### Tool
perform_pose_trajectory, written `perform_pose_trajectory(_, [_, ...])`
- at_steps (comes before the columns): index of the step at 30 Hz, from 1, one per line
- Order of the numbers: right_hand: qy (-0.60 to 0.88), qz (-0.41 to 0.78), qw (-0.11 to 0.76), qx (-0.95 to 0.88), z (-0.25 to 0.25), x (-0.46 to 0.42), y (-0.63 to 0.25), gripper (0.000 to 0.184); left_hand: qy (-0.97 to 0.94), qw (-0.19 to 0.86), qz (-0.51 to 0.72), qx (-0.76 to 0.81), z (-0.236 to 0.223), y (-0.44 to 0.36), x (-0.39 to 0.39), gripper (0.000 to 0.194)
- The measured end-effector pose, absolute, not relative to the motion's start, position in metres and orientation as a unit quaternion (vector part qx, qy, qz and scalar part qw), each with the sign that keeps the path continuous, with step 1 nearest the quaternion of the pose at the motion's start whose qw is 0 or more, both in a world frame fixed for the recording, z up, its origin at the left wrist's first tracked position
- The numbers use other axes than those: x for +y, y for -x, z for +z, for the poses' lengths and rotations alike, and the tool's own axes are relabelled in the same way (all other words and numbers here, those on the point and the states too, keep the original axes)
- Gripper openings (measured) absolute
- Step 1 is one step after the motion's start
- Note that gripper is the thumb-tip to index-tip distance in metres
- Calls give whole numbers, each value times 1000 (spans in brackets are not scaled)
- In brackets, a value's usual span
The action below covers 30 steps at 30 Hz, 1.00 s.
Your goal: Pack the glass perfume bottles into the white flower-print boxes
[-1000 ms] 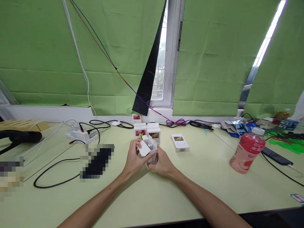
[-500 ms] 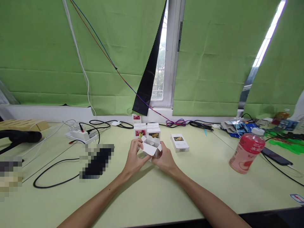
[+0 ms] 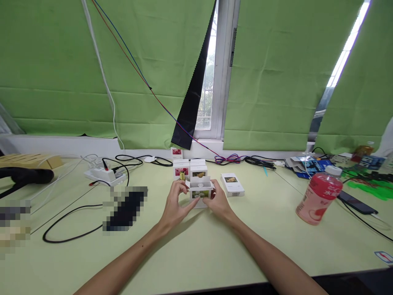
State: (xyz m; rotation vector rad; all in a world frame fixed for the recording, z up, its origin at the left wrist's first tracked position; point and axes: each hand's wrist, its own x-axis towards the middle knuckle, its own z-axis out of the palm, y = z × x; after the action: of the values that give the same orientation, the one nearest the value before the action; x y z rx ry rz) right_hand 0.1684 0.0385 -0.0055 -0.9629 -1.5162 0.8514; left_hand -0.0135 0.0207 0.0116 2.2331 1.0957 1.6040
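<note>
Between my hands, near the middle of the table, stands a small white cardboard box (image 3: 201, 194) with a green-and-white picture on its front. Its top is open, with a flap standing up at the back and a round pale shape showing inside. My left hand (image 3: 175, 200) grips the left side, thumb on the front and fingers at the side flap. On the right side, my right hand (image 3: 220, 200) is closed around the box, its thumb also at the front. Just behind my left fingers is a gold-coloured cap (image 3: 182, 175); what lies below it is hidden.
Behind are white boxes with a pink picture (image 3: 181, 170) and a yellow-flower picture (image 3: 198, 168). Another white box (image 3: 232, 184) lies to the right. A pink drink bottle (image 3: 319, 194) stands farther right; a power strip (image 3: 106, 175) and cables are at left.
The box has been turned and set more upright, so its pictured front faces me. The large flap that leaned towards me no longer covers the front; a flap stands at the back.
</note>
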Motion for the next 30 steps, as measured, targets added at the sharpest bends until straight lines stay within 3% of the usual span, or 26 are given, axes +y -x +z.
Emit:
perform_pose_trajectory(11, [431, 335, 560, -623, -14, 44, -169, 49, -721, 143, 556, 388, 8, 11, 25, 36])
perform_pose_trajectory(30, [399, 251, 640, -607, -2, 37, -169, 49, -749, 187, 512, 377, 10, 10, 23, 70])
